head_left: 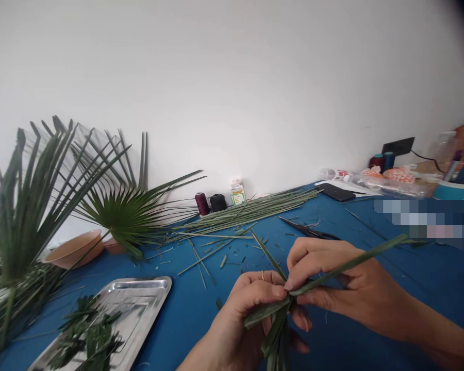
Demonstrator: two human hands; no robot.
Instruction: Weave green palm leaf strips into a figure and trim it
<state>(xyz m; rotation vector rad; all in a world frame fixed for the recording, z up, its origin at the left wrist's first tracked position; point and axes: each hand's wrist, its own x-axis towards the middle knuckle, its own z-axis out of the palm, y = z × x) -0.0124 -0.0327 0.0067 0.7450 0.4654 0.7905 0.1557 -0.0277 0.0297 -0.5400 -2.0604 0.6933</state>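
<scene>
Low in the middle of the head view, my left hand is closed around a bundle of green palm leaf strips, its thumb pressed near where they cross. My right hand meets it there, thumb and fingers pinching a long leaf strip that runs out to the upper right. Another strip sticks up to the left between the two hands. Folded ends of the bundle hang below my fingers. Part of the crossing is hidden behind my fingertips.
A metal tray with dark folded leaf pieces stands left. Palm fans and an orange bowl are behind it. Cut strips, thread spools, black scissors and a phone lie along the back.
</scene>
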